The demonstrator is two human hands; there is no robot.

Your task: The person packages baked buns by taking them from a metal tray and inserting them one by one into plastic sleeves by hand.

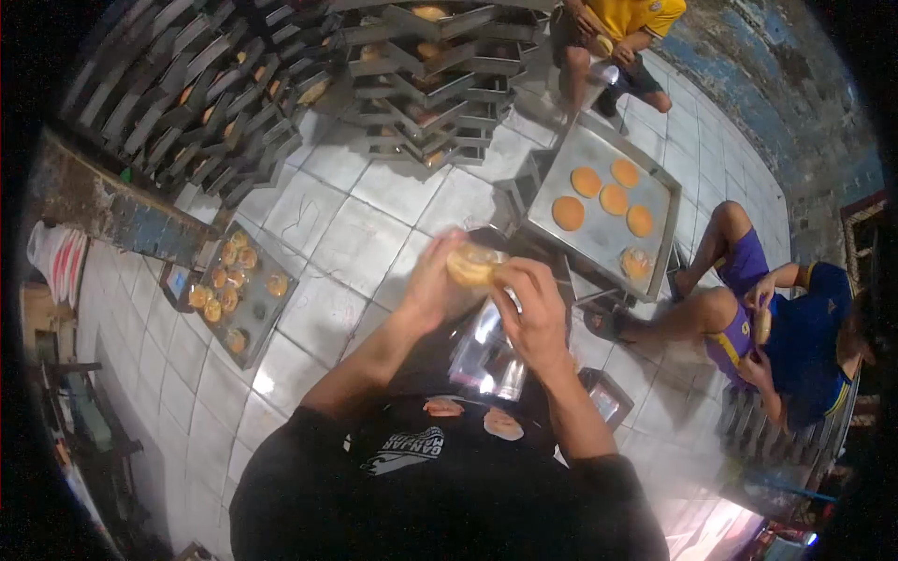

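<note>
A round golden bun (470, 266) is held up in front of my lap, with a shiny film that looks like clear plastic around it. My left hand (433, 283) grips its left side, fingers wrapped behind it. On the other side, my right hand (533, 307) pinches the edge at the bun's right end. Below the hands, a stack of clear plastic sheets or bags (491, 353) lies on my lap and reflects light. To the upper right, several bare buns (586, 181) and one in shiny plastic (636, 263) sit on a metal tray (572, 148).
A lower tray (257, 323) with several plastic-wrapped buns (229, 278) stands on the tiled floor (365, 238) at left. Tall stacks of metal trays (426, 93) rise ahead. A person in yellow (645, 14) and a person in dark blue (804, 327) sit nearby, each handling a bun.
</note>
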